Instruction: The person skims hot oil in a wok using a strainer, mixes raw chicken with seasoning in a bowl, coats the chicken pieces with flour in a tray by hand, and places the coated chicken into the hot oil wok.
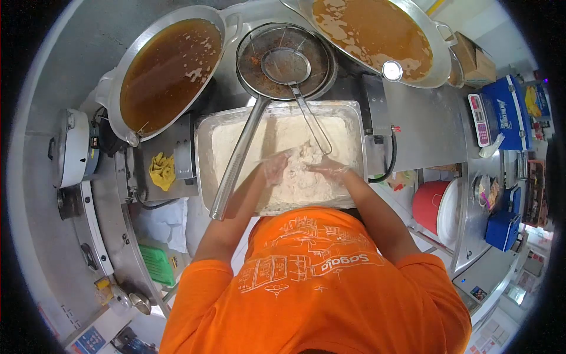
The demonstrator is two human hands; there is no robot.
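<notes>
A metal tray (203, 177) of pale flour (247, 135) lies before my body. Both hands are down in it, in clear, flour-dusted gloves. My left hand (275, 168) is at the left of a lumpy, flour-coated heap (308, 154); flour hides its fingertips. From the right, my right hand (331, 169) reaches to the same heap, its fingers stretched out and touching it. What the coated lumps are, I cannot make out. A large round strainer (250, 59) with a long handle and a smaller strainer (287, 65) rest above the tray, their handles crossing over it.
Two wide pans hold brown oil: a left pan (105, 88) and a right pan (439, 53) with a round dial thermometer (392, 71). A yellow cloth (162, 171) lies at left. Rightward are a scale (479, 121), a blue cooler (506, 112) and a red bucket (429, 203).
</notes>
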